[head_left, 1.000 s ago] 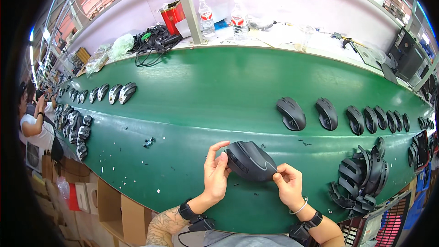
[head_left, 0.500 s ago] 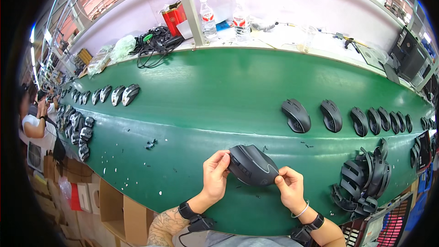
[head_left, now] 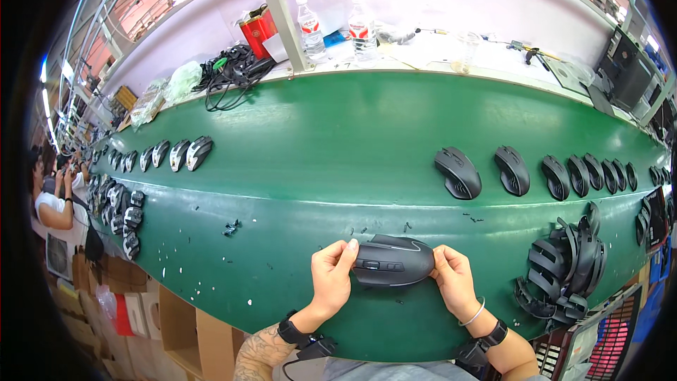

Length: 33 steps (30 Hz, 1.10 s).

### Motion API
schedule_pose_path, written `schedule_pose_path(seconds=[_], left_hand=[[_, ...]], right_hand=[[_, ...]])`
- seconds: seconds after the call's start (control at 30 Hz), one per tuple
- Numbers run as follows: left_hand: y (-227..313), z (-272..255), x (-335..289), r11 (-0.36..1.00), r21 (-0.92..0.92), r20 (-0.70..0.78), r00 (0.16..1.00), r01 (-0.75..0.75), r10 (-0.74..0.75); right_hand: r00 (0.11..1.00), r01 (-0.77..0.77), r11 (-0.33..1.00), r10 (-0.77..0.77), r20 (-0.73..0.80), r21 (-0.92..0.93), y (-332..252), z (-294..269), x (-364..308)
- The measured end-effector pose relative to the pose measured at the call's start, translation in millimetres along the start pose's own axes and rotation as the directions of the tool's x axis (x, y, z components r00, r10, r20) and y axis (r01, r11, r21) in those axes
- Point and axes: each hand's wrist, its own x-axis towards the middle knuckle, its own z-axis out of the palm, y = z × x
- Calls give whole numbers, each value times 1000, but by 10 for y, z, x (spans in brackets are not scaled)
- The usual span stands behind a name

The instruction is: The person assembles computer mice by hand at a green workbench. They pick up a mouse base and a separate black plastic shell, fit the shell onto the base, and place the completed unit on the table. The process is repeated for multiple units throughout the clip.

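Observation:
A black computer mouse [head_left: 396, 262] is held level above the green bench, close to its front edge. My left hand [head_left: 333, 273] grips one end, its thumb on top beside the small side buttons. Round the opposite end close the fingers of my right hand [head_left: 455, 279]. The row of buttons along the mouse's flank faces me. Several finished-looking black mice [head_left: 458, 173] lie in a row beyond my right hand. Nearer on the right is a heap of curved black mouse shells [head_left: 564, 268].
Silver-and-black mice [head_left: 199, 153] line the bench at left, with a pile of similar parts [head_left: 132, 219] nearer. Small black scraps [head_left: 231, 227] dot the green bench [head_left: 338, 127]. Behind stand two water bottles [head_left: 363, 32], a cable bundle [head_left: 236, 74] and a monitor [head_left: 624, 67]. Another person [head_left: 56, 204] sits far left.
Both hands have rolled the mouse, so its flank with the side buttons now faces me instead of its top. My right hand has shifted slightly right and up.

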Motion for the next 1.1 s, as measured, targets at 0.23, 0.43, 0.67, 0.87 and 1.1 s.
schedule_pose_path(seconds=[0.23, 0.43, 0.67, 0.87, 1.1], left_hand=[[4, 31, -15, 997, -44, 13, 998, 65, -64], [-48, 9, -51, 976, -144, 41, 987, 162, -157], [-125, 46, -163, 991, 36, 437, 894, -130, 102], [-120, 202, -294, 989, 108, 482, 875, -103, 39], [-134, 231, -191, 972, -60, 381, 906, 225, -186]], right_hand=[[993, -117, 993, 118, 26, -29, -100, 66, -11], [975, -183, 979, 169, 144, 91, -128, 15, 13], [953, -293, 890, 241, 185, 349, -88, -10, 21], [950, -300, 882, 244, 193, 362, -39, 9, -9], [981, -174, 935, 138, 133, 308, -117, 68, -41]])
